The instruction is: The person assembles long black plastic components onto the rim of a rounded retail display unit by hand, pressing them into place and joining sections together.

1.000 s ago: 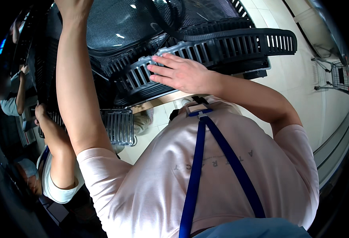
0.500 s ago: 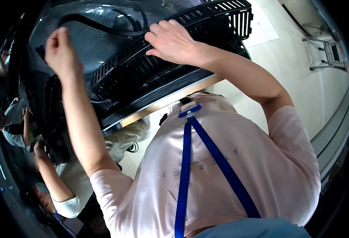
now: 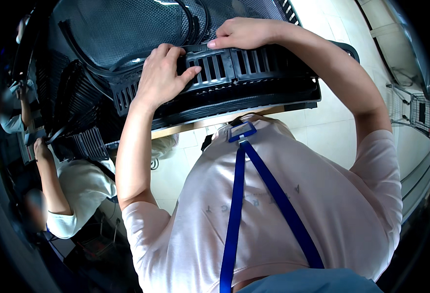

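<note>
A black slotted plastic panel [image 3: 232, 66] stands along the near side of the bench, its slots facing me. My left hand [image 3: 161, 75] grips its upper edge, fingers curled over the top and thumb out across the slots. Farther right, my right hand [image 3: 244, 34] is closed at the same edge, its thumb pressing on a flat black strip [image 3: 195, 48] that runs along the top. The right hand's fingertips are partly hidden. Black flexible strips [image 3: 75, 46] curve behind the panel over a dark mesh-textured surface [image 3: 122, 34] under clear plastic film.
More black slotted parts [image 3: 73, 95] are stacked at the left. A wooden bench edge [image 3: 190, 127] runs in front of my body. At the left a co-worker's arm [image 3: 51, 183] reaches toward the parts. A shopping cart [image 3: 415, 110] stands on the pale tiled floor [image 3: 332, 122] at right.
My left hand has come right and down from the loose strip onto the panel's edge. My right hand has shifted right. The panel now lies more level, its slotted side toward me.
</note>
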Available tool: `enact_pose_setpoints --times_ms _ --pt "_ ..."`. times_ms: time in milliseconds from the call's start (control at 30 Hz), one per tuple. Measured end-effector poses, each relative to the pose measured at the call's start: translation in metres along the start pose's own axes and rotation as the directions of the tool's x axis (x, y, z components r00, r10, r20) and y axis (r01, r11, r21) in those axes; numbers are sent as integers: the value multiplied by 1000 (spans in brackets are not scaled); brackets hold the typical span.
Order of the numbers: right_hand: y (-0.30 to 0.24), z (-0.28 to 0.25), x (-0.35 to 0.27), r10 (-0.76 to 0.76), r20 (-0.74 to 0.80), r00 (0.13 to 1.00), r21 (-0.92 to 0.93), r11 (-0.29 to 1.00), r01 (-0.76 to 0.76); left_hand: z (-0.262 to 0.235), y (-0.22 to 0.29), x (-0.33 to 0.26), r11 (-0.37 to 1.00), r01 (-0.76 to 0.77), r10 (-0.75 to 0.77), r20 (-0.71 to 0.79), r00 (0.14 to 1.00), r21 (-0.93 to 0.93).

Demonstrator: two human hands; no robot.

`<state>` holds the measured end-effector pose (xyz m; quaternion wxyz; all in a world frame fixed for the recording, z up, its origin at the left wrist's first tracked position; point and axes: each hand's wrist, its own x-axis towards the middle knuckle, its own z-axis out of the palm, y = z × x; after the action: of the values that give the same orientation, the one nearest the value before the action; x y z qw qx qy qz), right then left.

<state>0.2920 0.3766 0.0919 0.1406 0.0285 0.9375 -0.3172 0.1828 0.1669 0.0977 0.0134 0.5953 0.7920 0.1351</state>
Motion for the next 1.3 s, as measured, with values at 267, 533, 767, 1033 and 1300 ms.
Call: enact_pose_setpoints --times_ms 267,533,767,1033,1300 --pt "-12 23 4 54 -258 965 211 977 1 9 13 4 983 162 -153 101 983 -90" --pt "25 -43 14 536 -551 640 827 250 503 8 15 -8 965 227 -219 76 973 -128" --pt "114 -100 -84 688 -516 510 514 -227 827 11 24 -2 966 213 -207 56 977 -145" --pt "187 -114 -155 661 -616 429 541 -40 840 18 51 24 965 237 -229 79 970 -115" --pt "76 -56 -154 268 -242 932 70 963 -259 18 48 16 946 295 -289 61 955 -133"
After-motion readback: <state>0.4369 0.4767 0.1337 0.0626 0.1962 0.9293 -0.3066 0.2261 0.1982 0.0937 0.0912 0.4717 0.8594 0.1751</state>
